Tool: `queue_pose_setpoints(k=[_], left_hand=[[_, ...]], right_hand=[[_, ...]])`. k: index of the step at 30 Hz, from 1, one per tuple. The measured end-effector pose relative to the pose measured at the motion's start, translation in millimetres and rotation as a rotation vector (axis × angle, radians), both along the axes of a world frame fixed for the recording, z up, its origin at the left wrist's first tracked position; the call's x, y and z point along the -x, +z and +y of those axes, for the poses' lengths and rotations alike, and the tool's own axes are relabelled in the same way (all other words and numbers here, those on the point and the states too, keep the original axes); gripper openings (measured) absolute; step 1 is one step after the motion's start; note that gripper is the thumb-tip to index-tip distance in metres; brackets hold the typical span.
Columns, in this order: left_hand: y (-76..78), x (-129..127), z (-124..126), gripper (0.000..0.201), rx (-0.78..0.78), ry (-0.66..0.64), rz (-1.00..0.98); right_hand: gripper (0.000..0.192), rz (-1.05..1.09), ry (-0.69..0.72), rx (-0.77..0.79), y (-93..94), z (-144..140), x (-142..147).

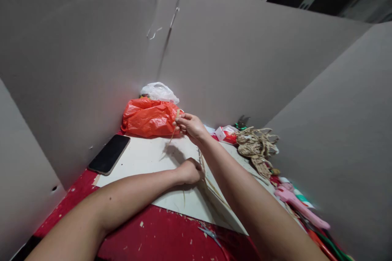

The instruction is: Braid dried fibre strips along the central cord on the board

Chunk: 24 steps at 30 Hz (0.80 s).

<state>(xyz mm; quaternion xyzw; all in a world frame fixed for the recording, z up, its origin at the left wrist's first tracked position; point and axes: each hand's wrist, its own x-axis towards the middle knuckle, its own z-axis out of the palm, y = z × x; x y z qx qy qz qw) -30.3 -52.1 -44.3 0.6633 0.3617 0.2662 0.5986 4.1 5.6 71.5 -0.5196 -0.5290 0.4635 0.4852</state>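
Note:
Near the middle of the head view, my right hand (190, 125) is raised in front of the orange bag, its fingers pinching a narrow tan strip (178, 113). A thin end of that strip trails below the fingers. Lower down, my left hand (190, 171) rests closed over the white board (147, 153), at a bundle of tan straw-like strands (214, 189). These strands run past its knuckles and slope down to the right, partly behind my right forearm. The fingertips of my left hand are hidden from view.
Left of the board lies a black phone (109, 154). An orange plastic bag (150, 118) stands behind. At right are braided cord bundles (254, 147) and a pink glue gun (294, 200). Scissors (210, 232) lie on the red cloth (153, 232). Grey panels enclose the surface.

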Motion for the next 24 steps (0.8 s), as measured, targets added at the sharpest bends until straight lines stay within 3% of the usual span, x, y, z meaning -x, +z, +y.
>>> queue_pose_setpoints(k=[2,5,11,17,24], left_hand=[[-0.3,1,1,0.008,-0.058,-0.019,0.034],[1.2,1,2,0.01,-0.119,-0.041,0.05],[-0.3,0,3,0.012,-0.114,-0.059,0.045],[3.2,1,-3,0.016,-0.059,-0.046,0.031],[9.3,5,-11,0.019,-0.095,-0.016,0.059]], right_hand=[[0.017,0.148,-0.005,0.013,8.0,-12,-22],[0.023,0.206,-0.004,0.026,10.0,-33,-55],[0.025,0.27,-0.018,0.126,-10.0,-78,-102],[0.025,0.331,0.055,0.222,-26.2,-111,-119],[0.03,0.259,0.043,0.229,-47.3,-118,-126]])
